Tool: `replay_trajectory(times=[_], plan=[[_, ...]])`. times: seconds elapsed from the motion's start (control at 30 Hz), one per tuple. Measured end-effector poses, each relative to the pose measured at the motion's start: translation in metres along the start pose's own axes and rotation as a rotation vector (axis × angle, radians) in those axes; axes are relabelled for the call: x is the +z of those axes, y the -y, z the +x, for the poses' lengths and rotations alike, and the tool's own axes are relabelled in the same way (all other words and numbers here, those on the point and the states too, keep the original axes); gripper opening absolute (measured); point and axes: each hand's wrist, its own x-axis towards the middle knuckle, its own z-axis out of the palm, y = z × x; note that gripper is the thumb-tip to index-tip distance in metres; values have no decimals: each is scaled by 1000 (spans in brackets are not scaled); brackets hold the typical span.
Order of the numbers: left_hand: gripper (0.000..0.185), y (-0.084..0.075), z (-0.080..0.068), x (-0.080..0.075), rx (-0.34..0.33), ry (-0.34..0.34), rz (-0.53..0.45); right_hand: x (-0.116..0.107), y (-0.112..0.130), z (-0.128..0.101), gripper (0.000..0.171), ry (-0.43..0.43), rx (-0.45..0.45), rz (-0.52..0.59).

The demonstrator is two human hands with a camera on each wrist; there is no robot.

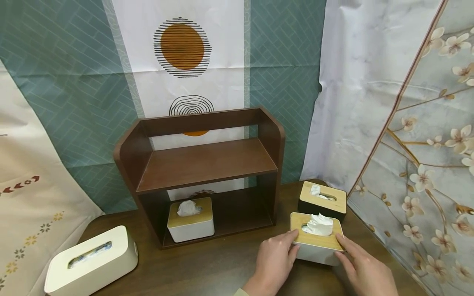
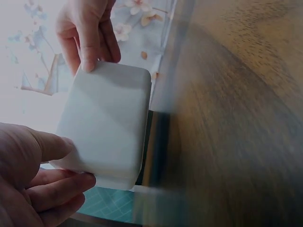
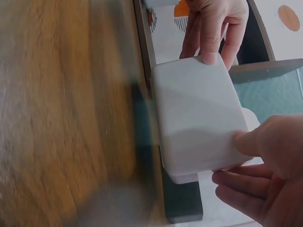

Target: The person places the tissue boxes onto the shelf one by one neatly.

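Both hands hold a square white tissue box [image 1: 318,253] with a light wooden lid and a white tissue [image 1: 320,225] sticking out of its slot. My left hand [image 1: 274,260] pinches its left side, thumb on the front wall. On the opposite side, my right hand [image 1: 366,265] grips the right corner, again with the thumb in front. The left wrist view has the box's plain front wall [image 2: 109,118] between the two hands. In the right wrist view the same box [image 3: 196,113] sits slightly tilted, with the right hand [image 3: 274,163] at its lower right.
Just behind the held box stands a black tissue box [image 1: 322,201] with a wooden lid. A brown two-tier shelf [image 1: 207,162] holds another white, wooden-lidded tissue box [image 1: 192,228] on its lower level. A long cream tissue box [image 1: 94,267] lies at the table's left.
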Motion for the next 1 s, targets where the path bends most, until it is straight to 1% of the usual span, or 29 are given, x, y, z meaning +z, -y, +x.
replay_trajectory(times=[0.17,0.23,0.5,0.63,0.73,0.83,1.0], plan=[[38,4,-7,-12,-6,-18,-1,4,10,0,54,24,6,20],[38,5,-10,-18,-14,-18,-8,6,14,0,55,18,-2,27],[38,12,-19,-36,-76,47,-20,15,26,3,56,-31,-75,39],[38,16,-24,-44,-111,63,-26,19,34,4,55,-4,-67,50],[39,20,-28,-50,-131,54,-18,21,42,6,53,24,-59,59],[39,24,-33,-55,-138,38,1,24,49,7,54,34,-59,60],[39,31,-40,-63,-151,42,25,30,60,9,54,58,-56,74]])
